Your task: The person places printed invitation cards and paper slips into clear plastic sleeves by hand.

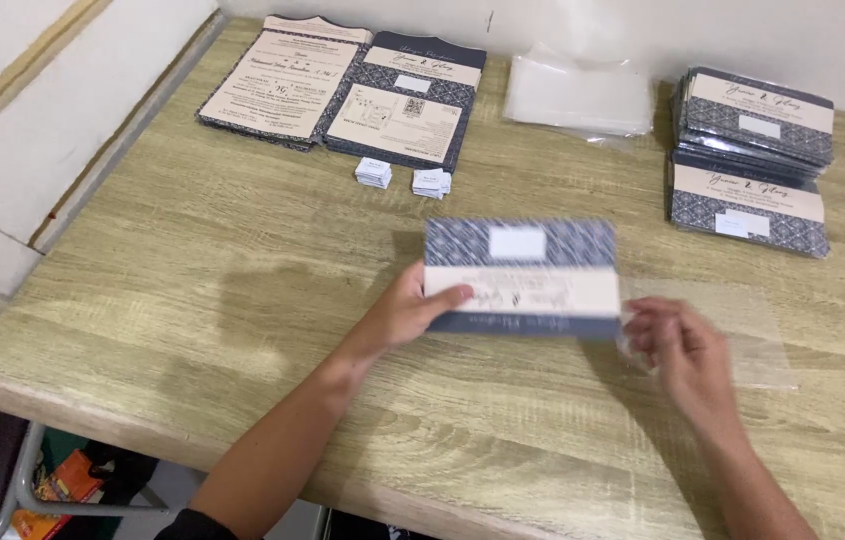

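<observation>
Nearest the camera, the left hand (413,315) pinches the left edge of a flat card envelope (521,277), thumb lying across its pale band and the other fingers hidden beneath, a grip that holds the piece level just above the bench (193,290) and seems to aim its right edge at the other hand. The right hand (683,345) has its fingertips pressed together on the near edge of a clear plastic sleeve (733,330), which lies limp and glossy on the wood just beside the envelope's right end; whether the mouth of the sleeve is parted cannot be told through the blur. The envelope is stiff, matte paper, dark blue with a fine pattern, a cream stripe and a small white label. The bench is pale wood-grain laminate with a rounded front edge. Farther back sit two little piles of white tags (403,178). Beyond them lie spread stacks of cream and blue cards (343,90), a heap of empty clear sleeves (578,95), and at far right a tilted stack of sleeved envelopes (751,160), shiny with film.
</observation>
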